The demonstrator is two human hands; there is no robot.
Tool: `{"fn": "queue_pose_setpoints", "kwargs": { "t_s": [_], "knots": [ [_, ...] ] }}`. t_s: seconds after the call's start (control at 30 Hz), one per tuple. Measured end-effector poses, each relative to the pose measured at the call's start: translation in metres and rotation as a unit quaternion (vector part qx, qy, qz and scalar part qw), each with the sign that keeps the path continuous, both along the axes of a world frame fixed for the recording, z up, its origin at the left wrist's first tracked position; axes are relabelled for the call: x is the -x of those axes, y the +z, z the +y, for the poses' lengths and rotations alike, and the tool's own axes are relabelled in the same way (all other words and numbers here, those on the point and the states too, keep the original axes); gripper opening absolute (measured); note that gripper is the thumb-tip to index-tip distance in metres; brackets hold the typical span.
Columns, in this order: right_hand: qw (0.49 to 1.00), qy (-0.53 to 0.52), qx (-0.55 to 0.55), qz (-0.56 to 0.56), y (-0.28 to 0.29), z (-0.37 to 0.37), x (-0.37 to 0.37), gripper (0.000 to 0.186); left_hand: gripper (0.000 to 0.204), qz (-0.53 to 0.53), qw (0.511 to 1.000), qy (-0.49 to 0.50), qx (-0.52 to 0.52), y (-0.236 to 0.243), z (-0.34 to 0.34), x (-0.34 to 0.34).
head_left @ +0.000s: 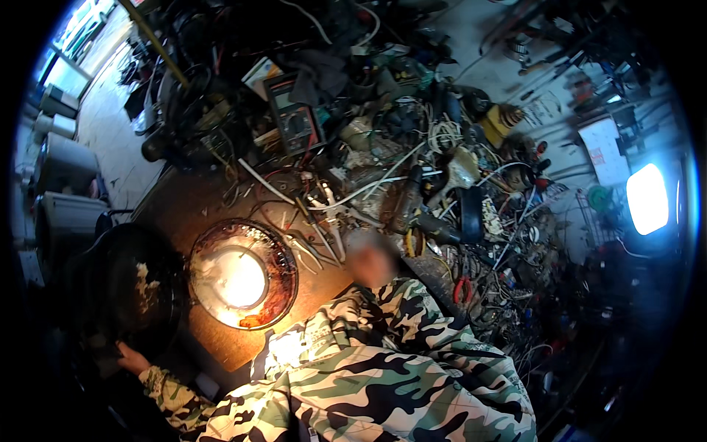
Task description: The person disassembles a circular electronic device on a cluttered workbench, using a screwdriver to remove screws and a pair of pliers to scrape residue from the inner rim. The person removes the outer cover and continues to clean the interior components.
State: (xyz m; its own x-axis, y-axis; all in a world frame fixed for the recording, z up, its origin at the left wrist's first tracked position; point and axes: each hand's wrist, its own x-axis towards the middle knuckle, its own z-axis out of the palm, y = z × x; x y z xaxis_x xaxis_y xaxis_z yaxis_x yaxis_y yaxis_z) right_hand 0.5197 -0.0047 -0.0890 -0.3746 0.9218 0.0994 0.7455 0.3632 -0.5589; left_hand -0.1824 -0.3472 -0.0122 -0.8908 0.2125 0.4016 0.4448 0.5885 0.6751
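Observation:
My left hand [132,357] grips the lower rim of a large black domed piece [129,287] with peeled patches, at the lower left. Beside that piece, a round fixture [261,298] with a stained, rusty rim and glowing centre lies on the brown board [213,350]. At the end of my camouflage right sleeve [456,353], a blurred skin-toned shape [368,261] appears to be my right hand; its fingers cannot be made out. It is near pliers and loose wires [313,254] right of the round fixture.
A dense heap of cables, tools and parts covers the back and right. A meter [291,114] lies in it, with red-handled pliers [462,289] further right. A bright light panel [646,199] stands at the right; metal cylinders [70,221] line the left.

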Motion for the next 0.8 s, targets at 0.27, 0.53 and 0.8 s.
{"fn": "queue_pose_setpoints", "kwargs": {
  "t_s": [0.27, 0.53, 0.8],
  "knots": [
    [0.927, -0.372, 0.024, 0.037, 0.017, -0.034, -0.077, 0.023, 0.033, 0.075, 0.991, -0.103, 0.031, 0.055, 0.068, -0.059],
    [0.836, -0.445, 0.012, -0.322, 0.023, -0.055, -0.167, 0.034, 0.029, 0.199, 0.961, -0.095, 0.168, 0.032, -0.023, -0.038],
    [0.790, -0.454, 0.199, -0.362, -0.009, -0.098, -0.253, 0.030, 0.033, 0.030, 0.998, -0.058, -0.020, 0.105, 0.108, -0.143]
  ]
}}
